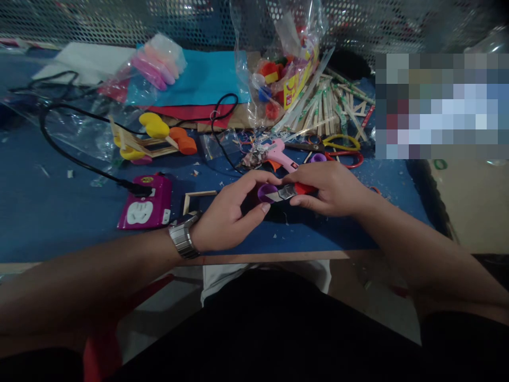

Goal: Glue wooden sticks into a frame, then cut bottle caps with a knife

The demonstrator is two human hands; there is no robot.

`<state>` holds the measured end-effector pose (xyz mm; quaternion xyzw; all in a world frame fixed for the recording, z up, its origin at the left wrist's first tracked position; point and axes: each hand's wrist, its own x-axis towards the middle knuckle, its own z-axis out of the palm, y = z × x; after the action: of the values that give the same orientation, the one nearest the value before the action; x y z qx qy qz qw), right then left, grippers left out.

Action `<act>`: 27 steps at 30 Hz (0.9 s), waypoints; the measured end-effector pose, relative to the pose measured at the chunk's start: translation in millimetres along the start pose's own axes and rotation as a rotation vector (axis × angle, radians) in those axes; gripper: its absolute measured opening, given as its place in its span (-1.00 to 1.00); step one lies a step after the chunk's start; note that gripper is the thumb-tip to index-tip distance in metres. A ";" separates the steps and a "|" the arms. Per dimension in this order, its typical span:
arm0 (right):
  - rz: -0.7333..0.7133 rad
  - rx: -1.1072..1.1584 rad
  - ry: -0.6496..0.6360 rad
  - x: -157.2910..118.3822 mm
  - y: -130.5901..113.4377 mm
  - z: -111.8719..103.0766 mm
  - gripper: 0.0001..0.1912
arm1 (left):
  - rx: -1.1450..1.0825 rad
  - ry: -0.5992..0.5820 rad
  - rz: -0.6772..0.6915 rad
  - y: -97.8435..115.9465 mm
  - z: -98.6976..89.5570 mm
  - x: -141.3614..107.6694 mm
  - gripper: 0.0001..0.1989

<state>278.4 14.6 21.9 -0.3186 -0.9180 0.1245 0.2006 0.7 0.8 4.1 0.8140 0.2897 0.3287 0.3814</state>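
Purple cap (262,190): small, round, hollow-looking, wall intact where visible. Pinched between thumb and fingers of the left hand (233,212), at the fingertip end, on the side facing the right hand (334,188). Open side looks turned roughly toward the camera; exact tilt unclear.

Utility knife (287,191): red body, silver metal nose, blade out. Body gripped in the right hand, mostly covered by the fingers; metal nose sticks out past thumb and index into the gap between hands. Lies near-sideways, blade pointing at the left hand. Blade overlaps the cap's opening; can't tell if it's touching the wall.
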 end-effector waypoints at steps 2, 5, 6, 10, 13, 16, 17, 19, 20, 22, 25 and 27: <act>0.006 -0.004 0.001 0.2 0.0 0.4 -0.34 | 0.018 -0.021 0.007 1.3 -1.2 1.2 -0.64; 0.017 -0.010 -0.005 0.1 0.0 0.6 -0.35 | 0.029 -0.030 0.005 2.7 -1.9 2.3 -0.66; 0.025 -0.018 -0.008 0.0 -0.1 0.7 -0.35 | 0.031 -0.034 0.003 2.8 -1.8 2.3 -0.66; 0.054 -0.035 -0.021 -0.5 0.3 1.2 -0.35 | 0.007 -0.045 -0.037 1.6 -0.3 0.2 -0.67; 0.060 -0.048 -0.021 -0.9 0.9 2.0 -0.34 | -0.085 -0.059 -0.097 -0.3 1.3 -1.9 -0.66; 0.066 -0.066 -0.024 -1.2 1.2 2.7 -0.30 | -0.155 -0.073 -0.136 -1.5 2.7 -3.1 -0.64; 0.068 -0.066 -0.028 -1.2 1.1 2.7 -0.30 | -0.158 -0.076 -0.145 -1.5 3.0 -3.3 -0.64; 0.075 -0.061 -0.040 -1.2 0.9 2.7 -0.30 | -0.149 -0.078 -0.153 -1.0 3.4 -3.1 -0.65; 0.079 -0.060 -0.049 -1.1 0.7 2.6 -0.31 | -0.142 -0.080 -0.157 -0.6 3.5 -2.8 -0.65; 0.084 -0.063 -0.067 -0.9 0.5 2.2 -0.33 | -0.126 -0.087 -0.156 0.3 3.3 -2.0 -0.67; 0.084 -0.060 -0.081 -0.7 0.7 1.8 -0.34 | -0.094 -0.091 -0.139 0.9 2.4 -0.8 -0.69; 0.080 -0.055 -0.082 -0.6 1.1 1.7 -0.33 | -0.065 -0.086 -0.124 0.7 1.6 -0.3 -0.70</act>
<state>278.6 14.8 19.8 -0.3551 -0.9151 0.1199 0.1490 1.9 -0.5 3.8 0.7950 0.3124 0.2784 0.4392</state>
